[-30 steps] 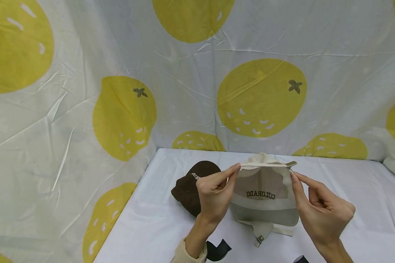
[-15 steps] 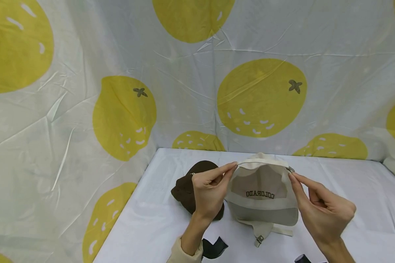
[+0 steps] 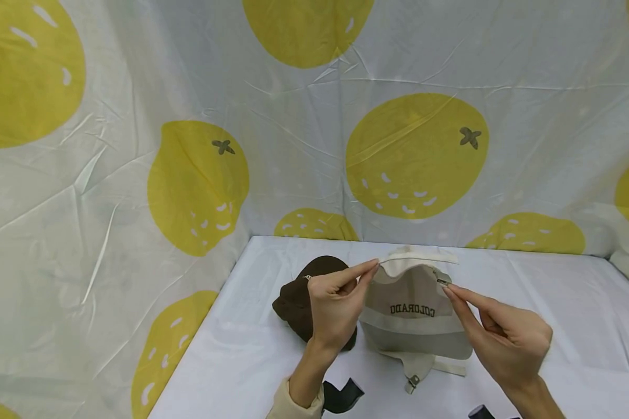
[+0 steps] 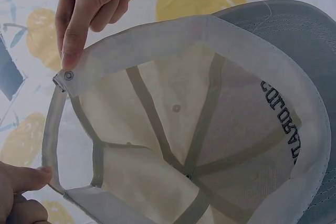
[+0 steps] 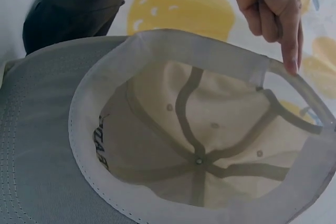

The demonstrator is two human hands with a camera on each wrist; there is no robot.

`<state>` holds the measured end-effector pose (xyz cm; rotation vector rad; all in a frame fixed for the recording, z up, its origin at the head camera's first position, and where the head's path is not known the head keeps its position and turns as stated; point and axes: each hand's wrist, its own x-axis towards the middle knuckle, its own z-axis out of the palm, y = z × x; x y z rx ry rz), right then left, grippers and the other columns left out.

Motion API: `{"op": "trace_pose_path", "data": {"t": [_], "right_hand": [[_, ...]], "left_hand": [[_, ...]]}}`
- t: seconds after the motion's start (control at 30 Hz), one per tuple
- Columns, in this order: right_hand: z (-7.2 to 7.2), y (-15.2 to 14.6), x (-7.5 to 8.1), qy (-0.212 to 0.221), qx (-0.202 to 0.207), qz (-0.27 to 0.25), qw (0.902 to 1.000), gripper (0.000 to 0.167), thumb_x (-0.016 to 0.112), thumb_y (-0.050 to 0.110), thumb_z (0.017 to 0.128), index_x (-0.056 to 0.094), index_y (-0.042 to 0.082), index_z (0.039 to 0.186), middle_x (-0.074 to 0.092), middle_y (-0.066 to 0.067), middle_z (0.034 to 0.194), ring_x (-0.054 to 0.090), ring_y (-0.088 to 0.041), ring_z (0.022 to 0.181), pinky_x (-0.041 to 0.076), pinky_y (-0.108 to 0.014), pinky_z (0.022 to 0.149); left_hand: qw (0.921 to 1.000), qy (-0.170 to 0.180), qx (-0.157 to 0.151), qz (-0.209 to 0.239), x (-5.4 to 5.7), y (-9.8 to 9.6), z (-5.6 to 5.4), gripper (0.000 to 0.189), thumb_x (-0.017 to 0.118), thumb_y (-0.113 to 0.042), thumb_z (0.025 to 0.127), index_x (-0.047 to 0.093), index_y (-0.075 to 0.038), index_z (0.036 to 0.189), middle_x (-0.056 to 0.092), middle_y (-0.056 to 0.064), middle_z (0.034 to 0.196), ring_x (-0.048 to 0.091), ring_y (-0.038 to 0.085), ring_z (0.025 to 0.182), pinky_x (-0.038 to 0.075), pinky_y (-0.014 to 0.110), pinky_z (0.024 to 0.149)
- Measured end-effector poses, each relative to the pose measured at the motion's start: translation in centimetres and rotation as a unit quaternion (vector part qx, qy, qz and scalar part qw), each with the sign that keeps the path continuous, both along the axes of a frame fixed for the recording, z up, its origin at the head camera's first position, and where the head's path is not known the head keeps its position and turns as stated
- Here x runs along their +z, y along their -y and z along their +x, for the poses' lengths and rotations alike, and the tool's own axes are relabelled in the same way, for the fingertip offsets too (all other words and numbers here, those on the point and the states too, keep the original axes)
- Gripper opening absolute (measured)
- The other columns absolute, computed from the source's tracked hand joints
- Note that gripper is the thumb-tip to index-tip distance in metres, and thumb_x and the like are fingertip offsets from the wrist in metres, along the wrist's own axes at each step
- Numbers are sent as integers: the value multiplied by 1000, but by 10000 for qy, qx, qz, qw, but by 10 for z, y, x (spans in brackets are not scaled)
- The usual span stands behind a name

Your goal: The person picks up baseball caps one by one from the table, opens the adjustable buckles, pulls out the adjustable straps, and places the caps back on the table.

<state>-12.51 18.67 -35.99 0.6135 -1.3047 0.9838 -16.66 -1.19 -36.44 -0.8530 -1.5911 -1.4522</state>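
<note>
Between both hands a cream baseball cap (image 3: 424, 285) is held with its hollow inside facing me, grey brim underside down. COLORADO reads mirrored through the front panel. My left hand (image 3: 337, 302) pinches the back strap (image 3: 416, 257) at its left root. My right hand (image 3: 508, 334) pinches the edge by the metal buckle (image 3: 442, 282). In the head view the strap's end sticks out above the buckle, apart from it. The left wrist view shows the right hand's fingertips (image 4: 71, 59) beside an eyelet; the left thumb (image 4: 39, 178) touches the strap.
Left of the held cap lies a dark brown cap (image 3: 293, 308), partly behind my left hand. Under the brim, cream fabric with a buckle (image 3: 413, 381) and a loose strap (image 3: 451, 368) lies on the white table (image 3: 230, 361). A lemon-print sheet (image 3: 293, 145) hangs behind.
The strap ran taut to the buckle with its end beyond; now the buckle side has dropped and moved left with my right hand, away from the strap. The left hand shifted slightly left.
</note>
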Motion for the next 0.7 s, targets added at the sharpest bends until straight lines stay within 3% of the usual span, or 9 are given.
{"op": "trace_pose_path", "data": {"t": [0.13, 0.7], "right_hand": [[0, 1, 0, -108, 69, 95, 9999, 17, 85, 9, 85, 81, -3, 73, 19, 6, 44, 8, -2, 52, 3, -12, 59], [2, 0, 2, -60, 330, 741, 9967, 38, 81, 21, 92, 78, -8, 68, 26, 8, 44, 12, 1, 49, 9, -8, 58]], "left_hand": [[9999, 40, -112, -104, 1, -1, 2, 7, 78, 10, 84, 80, 10, 91, 27, -1, 44, 18, -3, 53, 16, 13, 45], [9970, 304, -464, -543, 1, -1, 5, 6, 80, 8, 85, 81, 8, 90, 32, -1, 42, 17, -5, 55, 18, 9, 48]]}}
